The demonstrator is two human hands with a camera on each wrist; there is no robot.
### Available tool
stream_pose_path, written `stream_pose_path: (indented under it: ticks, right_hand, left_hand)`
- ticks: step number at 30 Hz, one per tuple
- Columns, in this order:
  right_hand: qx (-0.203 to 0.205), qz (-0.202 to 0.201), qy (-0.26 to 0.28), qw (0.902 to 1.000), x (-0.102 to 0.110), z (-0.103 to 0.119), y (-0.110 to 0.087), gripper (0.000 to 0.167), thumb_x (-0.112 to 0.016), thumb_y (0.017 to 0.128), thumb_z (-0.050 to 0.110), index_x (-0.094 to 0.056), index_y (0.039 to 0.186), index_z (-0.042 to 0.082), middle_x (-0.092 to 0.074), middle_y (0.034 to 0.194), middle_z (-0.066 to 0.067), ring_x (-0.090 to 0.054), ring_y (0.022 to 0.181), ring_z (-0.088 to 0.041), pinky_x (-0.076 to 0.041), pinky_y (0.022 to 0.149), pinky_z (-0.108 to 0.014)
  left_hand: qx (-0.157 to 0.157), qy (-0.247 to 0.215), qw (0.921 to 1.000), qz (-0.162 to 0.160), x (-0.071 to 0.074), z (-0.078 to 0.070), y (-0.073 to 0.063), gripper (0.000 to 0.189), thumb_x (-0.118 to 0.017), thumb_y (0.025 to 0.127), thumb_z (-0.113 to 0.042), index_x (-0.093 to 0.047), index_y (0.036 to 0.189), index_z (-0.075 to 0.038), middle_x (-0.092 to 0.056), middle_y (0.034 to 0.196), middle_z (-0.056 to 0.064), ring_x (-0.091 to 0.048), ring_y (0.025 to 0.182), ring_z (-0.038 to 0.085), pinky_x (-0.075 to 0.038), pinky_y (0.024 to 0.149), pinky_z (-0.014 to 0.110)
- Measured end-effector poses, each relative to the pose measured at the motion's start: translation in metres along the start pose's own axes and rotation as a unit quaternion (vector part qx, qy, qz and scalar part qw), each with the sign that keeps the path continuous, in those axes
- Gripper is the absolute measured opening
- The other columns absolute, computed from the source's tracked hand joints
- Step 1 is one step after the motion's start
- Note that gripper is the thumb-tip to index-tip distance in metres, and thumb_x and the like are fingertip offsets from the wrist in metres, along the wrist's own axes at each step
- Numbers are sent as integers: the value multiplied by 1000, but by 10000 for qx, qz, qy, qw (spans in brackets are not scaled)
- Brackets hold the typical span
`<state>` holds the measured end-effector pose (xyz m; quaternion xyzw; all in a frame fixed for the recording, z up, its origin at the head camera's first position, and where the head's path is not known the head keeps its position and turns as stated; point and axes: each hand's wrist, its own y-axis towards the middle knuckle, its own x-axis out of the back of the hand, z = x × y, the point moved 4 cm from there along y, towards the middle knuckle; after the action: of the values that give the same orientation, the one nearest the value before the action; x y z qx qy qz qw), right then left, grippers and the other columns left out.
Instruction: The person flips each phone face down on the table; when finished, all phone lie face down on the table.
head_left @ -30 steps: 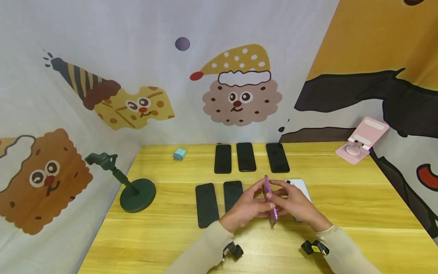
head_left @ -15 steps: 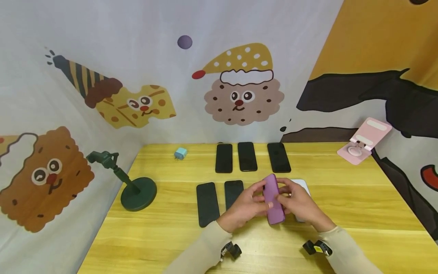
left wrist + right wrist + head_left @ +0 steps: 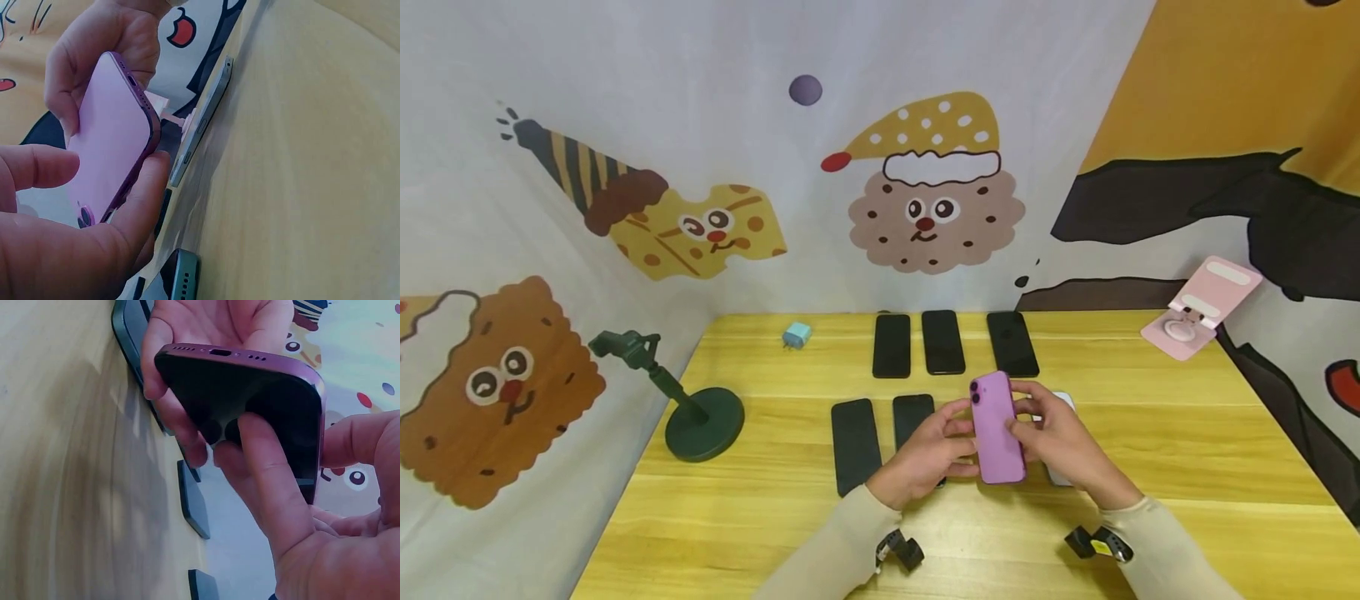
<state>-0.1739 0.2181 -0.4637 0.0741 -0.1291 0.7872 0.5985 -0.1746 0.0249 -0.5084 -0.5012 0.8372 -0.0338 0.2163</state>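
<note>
A purple smartphone (image 3: pixel 997 429) is held up over the table in the head view, its back and camera lenses facing up. My right hand (image 3: pixel 1060 446) pinches its right side, thumb on the back. In the right wrist view, right-hand fingers (image 3: pixel 275 481) press the dark screen underneath. My left hand (image 3: pixel 928 454) is at the opposite edge. In the left wrist view its fingers (image 3: pixel 147 200) touch the phone's edge from below, while the thumb (image 3: pixel 47 165) stands off the back. A white phone (image 3: pixel 1063 403) lies partly hidden beneath the right hand.
Two dark phones, a left one (image 3: pixel 856 446) and a partly covered one (image 3: pixel 913 417), lie left of the hands. Behind are three black phones (image 3: pixel 891 346). A green stand (image 3: pixel 703 425), blue charger plug (image 3: pixel 797 335) and pink phone stand (image 3: pixel 1198 308) are on the table (image 3: pixel 760 517).
The purple phone has turned from edge-on to showing its full back. My left thumb has come off it; the right hand has kept its grip.
</note>
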Motion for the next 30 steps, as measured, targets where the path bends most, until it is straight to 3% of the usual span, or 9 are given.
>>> stream_pose_path:
  ticks: [12,21,30]
  right_hand:
    - [-87,-243,-165,9995,5,-12,5,63,-64,104,8,-36,159,-2,-60,133,-32,-72,95,-28,-64,63,-38]
    - [-224,-356,-515,9978,6,-28,10,66,-66,102,8,-38,161,-2,-63,120,-24,-67,83,-21,-64,63,-34]
    - [-236,-297,-1052,9937,4,-36,12,63,-68,102,7,-43,160,-1,-65,115,-21,-68,80,-19,-64,60,-33]
  left_hand:
    - [-103,317,9993,-137,5,-3,1,65,-65,99,0,-46,159,-19,-62,132,16,-72,103,22,-65,83,40]
    - [-101,535,9982,-254,6,-3,2,68,-66,98,-1,-46,160,-22,-60,129,13,-71,102,22,-65,88,45]
    - [-140,1209,9913,-502,4,-5,1,63,-65,102,-3,-47,160,-19,-62,124,12,-71,101,20,-65,88,39]
